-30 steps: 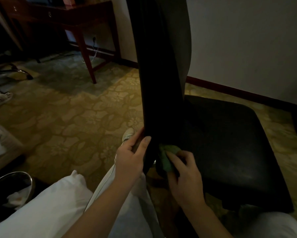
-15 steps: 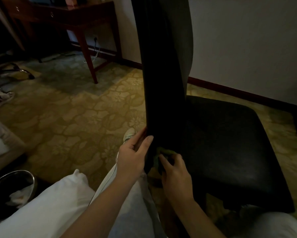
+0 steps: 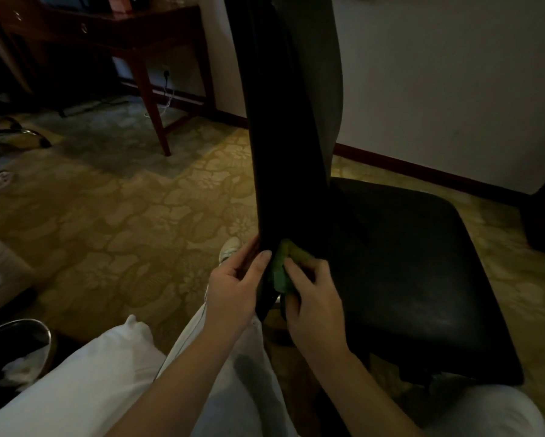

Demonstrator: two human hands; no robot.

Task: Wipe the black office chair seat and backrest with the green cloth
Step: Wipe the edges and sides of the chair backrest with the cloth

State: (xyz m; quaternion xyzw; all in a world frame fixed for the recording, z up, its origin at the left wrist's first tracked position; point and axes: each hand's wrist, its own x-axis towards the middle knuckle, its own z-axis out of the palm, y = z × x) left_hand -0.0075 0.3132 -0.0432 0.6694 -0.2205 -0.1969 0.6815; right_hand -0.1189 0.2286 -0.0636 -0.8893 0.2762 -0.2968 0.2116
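The black office chair stands side-on before me, its tall backrest [image 3: 283, 137] rising up the middle of the view and its black seat [image 3: 406, 266] spreading to the right. My left hand [image 3: 233, 285] grips the lower edge of the backrest, thumb on the near side. My right hand [image 3: 312, 298] holds the bunched green cloth [image 3: 285, 268] and presses it against the backrest's base where it meets the seat. Part of the cloth is hidden under my fingers.
A wooden desk [image 3: 113, 29] stands at the back left with a cable at the wall socket. A metal bin [image 3: 16, 348] sits at the lower left beside a white pillow [image 3: 85, 373]. My legs in light trousers fill the bottom. Patterned carpet [image 3: 123, 222] lies open to the left.
My right hand has moved the green cloth slightly up the backrest's base, so more of it shows. My left hand has kept its grip.
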